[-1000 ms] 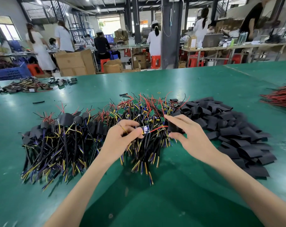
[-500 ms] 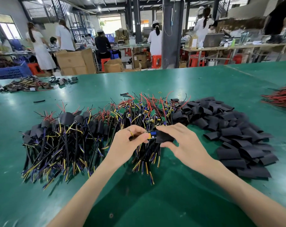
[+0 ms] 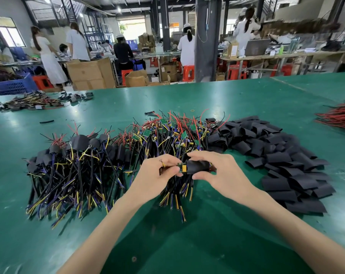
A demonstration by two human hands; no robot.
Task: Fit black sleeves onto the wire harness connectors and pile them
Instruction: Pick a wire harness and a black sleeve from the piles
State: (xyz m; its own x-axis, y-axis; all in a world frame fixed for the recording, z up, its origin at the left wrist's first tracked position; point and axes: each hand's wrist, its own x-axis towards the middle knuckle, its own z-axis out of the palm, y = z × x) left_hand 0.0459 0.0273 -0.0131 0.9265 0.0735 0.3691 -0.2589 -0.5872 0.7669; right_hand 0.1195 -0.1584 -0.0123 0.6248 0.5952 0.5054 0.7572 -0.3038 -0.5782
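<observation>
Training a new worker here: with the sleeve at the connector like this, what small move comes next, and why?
Probably push the black sleeve toward the left hand, over the connector: the right hand pinches the sleeve, the left hand holds the connector, and its green-yellow part shows outside the sleeve's mouth.

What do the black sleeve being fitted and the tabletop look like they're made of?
Black sleeve: matte, thin flexible plastic or rubber tubing, probably heat-shrink; the loose sleeves lie flattened and creased.
Tabletop: green, smooth, semi-gloss mat, likely rubber or vinyl; it reflects ceiling lights.
</observation>
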